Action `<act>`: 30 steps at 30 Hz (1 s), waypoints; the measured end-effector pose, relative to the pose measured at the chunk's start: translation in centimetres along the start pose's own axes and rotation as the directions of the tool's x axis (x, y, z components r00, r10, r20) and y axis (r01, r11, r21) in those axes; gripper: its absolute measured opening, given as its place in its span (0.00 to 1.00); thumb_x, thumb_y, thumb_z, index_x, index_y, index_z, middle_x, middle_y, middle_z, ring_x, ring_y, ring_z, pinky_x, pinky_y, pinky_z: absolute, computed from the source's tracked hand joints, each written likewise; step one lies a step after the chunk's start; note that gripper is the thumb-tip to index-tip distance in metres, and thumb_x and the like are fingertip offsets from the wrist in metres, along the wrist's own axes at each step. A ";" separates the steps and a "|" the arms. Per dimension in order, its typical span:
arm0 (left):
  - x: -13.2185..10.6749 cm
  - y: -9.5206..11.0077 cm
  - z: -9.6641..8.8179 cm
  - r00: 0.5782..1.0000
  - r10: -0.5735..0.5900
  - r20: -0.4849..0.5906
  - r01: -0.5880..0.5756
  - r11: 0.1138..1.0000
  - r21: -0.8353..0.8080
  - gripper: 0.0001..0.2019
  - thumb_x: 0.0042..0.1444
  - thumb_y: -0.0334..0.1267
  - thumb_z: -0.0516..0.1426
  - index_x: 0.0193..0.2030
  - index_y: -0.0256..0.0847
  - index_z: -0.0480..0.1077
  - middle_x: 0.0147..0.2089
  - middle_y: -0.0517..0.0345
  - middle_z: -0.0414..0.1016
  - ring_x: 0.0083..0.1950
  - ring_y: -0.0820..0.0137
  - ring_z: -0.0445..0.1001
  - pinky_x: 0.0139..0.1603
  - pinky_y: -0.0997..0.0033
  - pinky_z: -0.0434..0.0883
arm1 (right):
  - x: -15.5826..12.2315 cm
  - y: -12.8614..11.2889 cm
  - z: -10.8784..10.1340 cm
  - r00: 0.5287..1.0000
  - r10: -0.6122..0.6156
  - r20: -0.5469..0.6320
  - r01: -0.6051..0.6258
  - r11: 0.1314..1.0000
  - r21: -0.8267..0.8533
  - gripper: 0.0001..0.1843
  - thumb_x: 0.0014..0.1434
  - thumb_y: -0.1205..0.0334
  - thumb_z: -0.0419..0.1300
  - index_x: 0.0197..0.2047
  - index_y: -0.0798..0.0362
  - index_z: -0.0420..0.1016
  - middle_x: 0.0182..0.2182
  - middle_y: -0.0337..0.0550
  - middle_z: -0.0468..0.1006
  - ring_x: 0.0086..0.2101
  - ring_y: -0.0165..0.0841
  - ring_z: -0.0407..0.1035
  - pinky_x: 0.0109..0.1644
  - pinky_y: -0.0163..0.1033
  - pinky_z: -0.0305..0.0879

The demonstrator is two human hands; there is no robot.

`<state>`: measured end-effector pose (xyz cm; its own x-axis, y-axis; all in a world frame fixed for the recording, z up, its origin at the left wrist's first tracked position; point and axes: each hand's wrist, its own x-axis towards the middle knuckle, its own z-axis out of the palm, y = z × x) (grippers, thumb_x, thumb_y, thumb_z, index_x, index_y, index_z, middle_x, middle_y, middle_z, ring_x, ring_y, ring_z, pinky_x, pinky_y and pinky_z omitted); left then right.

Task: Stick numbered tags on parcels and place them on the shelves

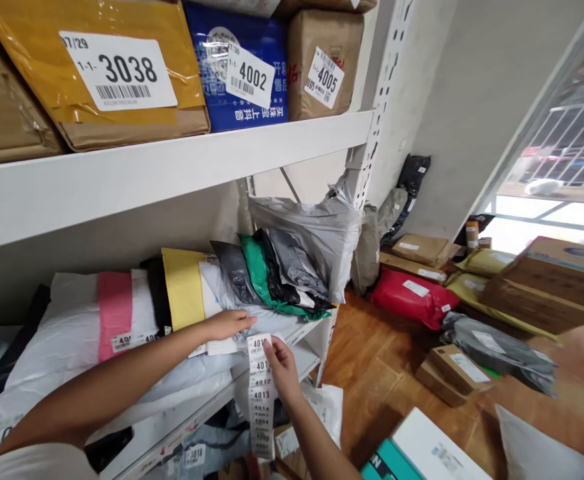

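Note:
My right hand (283,367) pinches the upper edge of a long strip of number labels (261,400), which hangs down in front of the lower shelf. The printed numbers include 4011, 4012 and 4013. Just left of it, my left hand (229,325) reaches across the shelf with its fingers stretched out over a white parcel bag (277,319). A yellow and white mailer (185,287) stands behind my left wrist. Grey, black and green parcel bags (255,267) lean together beyond my fingers, against a large grey bag (317,227).
The upper shelf beam (182,167) crosses above my hands, with labelled parcels such as the blue one (242,60) on it. A perforated upright post (372,127) stands at the right. Across the wooden floor (372,340) lie a red parcel (412,297) and several cartons (552,280).

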<state>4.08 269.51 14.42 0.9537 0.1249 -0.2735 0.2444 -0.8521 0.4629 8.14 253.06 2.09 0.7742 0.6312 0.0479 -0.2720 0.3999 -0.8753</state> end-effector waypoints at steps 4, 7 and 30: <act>-0.4 -0.3 -0.4 0.998 0.056 0.037 -0.053 0.995 -0.083 0.23 0.62 0.56 0.45 0.40 0.40 0.71 0.41 0.56 0.77 0.45 0.65 0.74 0.44 0.71 0.68 | 0.1 -0.3 0.1 0.994 -0.059 0.095 0.056 0.998 0.027 0.22 0.52 0.41 0.65 0.37 0.52 0.73 0.28 0.38 0.73 0.29 0.30 0.65 0.35 0.35 0.62; -0.7 -0.4 0.2 0.998 0.060 -0.005 -0.060 0.996 -0.072 0.21 0.62 0.54 0.47 0.39 0.40 0.72 0.40 0.55 0.76 0.43 0.64 0.73 0.44 0.69 0.67 | -1.0 0.4 -0.6 0.996 -0.030 0.079 0.029 0.999 0.023 0.22 0.53 0.40 0.64 0.33 0.52 0.70 0.23 0.35 0.69 0.23 0.27 0.58 0.29 0.32 0.57; 0.5 0.1 2.3 0.975 0.034 -0.219 0.043 0.940 0.338 0.09 0.63 0.36 0.50 0.46 0.38 0.68 0.46 0.48 0.72 0.47 0.60 0.72 0.47 0.63 0.68 | 2.0 2.7 -0.3 0.996 -0.038 -0.079 0.020 0.977 -0.213 0.26 0.51 0.40 0.62 0.20 0.52 0.62 0.16 0.32 0.60 0.20 0.26 0.51 0.25 0.34 0.50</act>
<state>4.15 268.35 12.37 0.9767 0.2042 -0.0661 0.2117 -0.9675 0.1385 9.06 255.21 -0.35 0.8268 0.5609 0.0425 -0.1284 0.2616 -0.9566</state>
